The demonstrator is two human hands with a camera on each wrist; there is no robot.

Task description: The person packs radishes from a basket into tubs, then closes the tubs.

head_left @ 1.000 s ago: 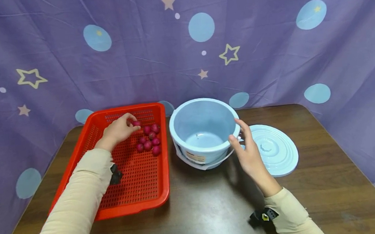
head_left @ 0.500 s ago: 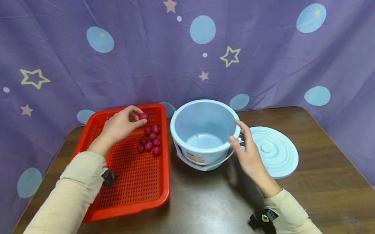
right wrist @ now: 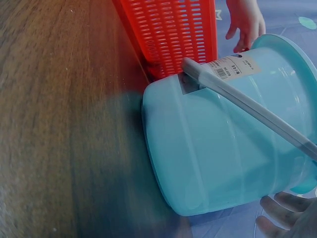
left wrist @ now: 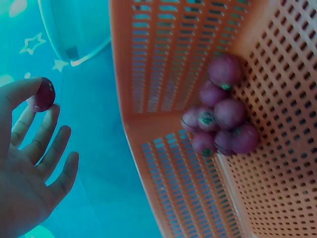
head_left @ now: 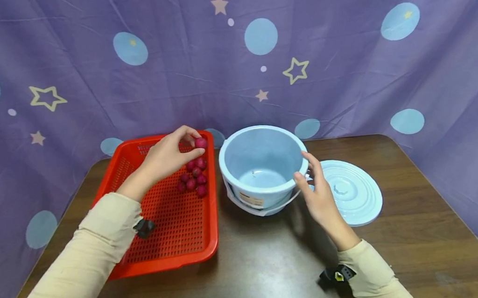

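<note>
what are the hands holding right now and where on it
The left hand pinches one small red fruit by its sides at the fingertips. The right hand only touches the bucket at its rim.

Behind and to both sides, a purple cloth backdrop (head_left: 343,80), draped in soft folds and creased in places. Printed with pale blue discs, small lilac dots, and stars, some solid beige, others only outlined in cream. Hung right down past the edges of the tabletop (head_left: 269,268), hiding whatever wall stands behind. Dark brown wood grain on the tabletop, rounded at the far corners, with a dull sheen near the middle. Even, soft light throughout, faint shadows only. No floor or window in view.
</note>
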